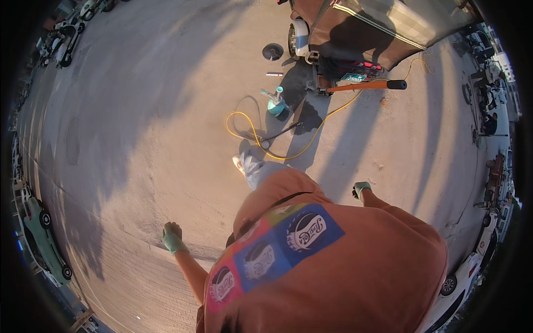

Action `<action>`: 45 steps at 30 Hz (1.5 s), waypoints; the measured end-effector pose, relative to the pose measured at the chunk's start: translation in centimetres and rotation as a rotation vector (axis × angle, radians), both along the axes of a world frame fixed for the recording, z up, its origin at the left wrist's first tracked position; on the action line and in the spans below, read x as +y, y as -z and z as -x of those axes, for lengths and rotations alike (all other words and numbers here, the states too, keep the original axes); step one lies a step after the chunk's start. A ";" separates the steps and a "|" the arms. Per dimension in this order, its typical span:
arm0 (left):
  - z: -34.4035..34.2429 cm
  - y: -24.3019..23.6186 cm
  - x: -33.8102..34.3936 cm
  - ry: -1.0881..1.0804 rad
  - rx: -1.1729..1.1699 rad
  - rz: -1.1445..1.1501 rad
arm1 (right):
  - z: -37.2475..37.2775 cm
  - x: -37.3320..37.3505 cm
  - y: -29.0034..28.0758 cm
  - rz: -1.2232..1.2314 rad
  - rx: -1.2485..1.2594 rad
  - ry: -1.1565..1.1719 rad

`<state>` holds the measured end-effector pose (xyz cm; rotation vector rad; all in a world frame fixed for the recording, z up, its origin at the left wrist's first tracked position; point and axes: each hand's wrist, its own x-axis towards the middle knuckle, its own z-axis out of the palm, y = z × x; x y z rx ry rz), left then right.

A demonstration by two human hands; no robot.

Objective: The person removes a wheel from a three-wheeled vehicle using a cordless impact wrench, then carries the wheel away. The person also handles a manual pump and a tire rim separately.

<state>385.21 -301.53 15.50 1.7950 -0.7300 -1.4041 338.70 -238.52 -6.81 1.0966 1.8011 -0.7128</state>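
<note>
Both my hands wear light green gloves with dark fingers. Out to the left over the pavement, my left hand (173, 237) hangs with its fingers curled in and nothing showing in it. On the other side my right hand (362, 190) is also curled, away from any object. Ahead of my feet a yellow hose (304, 151) lies looped on the ground, with a round gauge (265, 145) and a dark hose end beside it. Beyond it stands a teal bottle-shaped thing (275, 105) whose exact kind I cannot make out.
A covered brown vehicle (347, 36) stands at the top right. An orange bar with a black grip (363, 86) sticks out at its rear. A dark round disc (272, 52) lies near its wheel. Parked cars (41, 236) and motorbikes (66, 41) line the edges.
</note>
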 end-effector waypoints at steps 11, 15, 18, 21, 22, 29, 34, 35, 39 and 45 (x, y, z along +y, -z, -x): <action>-1.9 6.7 -11.9 0.311 -0.182 -0.502 | 5.5 -63.1 -10.2 0.640 0.551 -1.036; -1.0 8.7 -20.7 0.429 -0.239 -0.589 | 8.3 -77.2 -23.5 1.054 0.538 -0.661; 4.6 9.5 -32.1 0.558 -0.321 -0.613 | 9.3 -79.0 -21.3 0.881 0.599 -0.697; 14.7 9.7 -44.4 0.629 -0.320 -0.570 | 8.2 -73.5 -9.0 0.390 0.529 -0.516; 16.3 10.8 -48.6 0.634 -0.178 -0.535 | 6.5 -72.5 -12.7 0.242 0.554 -0.372; 40.6 7.9 -69.2 0.943 -0.237 -0.166 | -5.8 -62.6 -7.6 -0.019 0.494 0.562; 54.0 8.4 -69.1 1.156 -0.198 -0.144 | -7.2 -67.5 -4.4 0.056 0.402 0.957; 56.3 8.7 -68.4 1.202 -0.175 -0.161 | -6.7 -69.5 -3.5 0.051 0.388 0.971; 64.5 8.5 -63.6 1.580 -0.194 -0.044 | 0.1 -76.0 -2.5 0.166 0.395 0.828; 78.2 2.8 -56.8 2.293 -0.270 0.342 | 13.5 -80.4 -6.8 0.339 0.653 0.952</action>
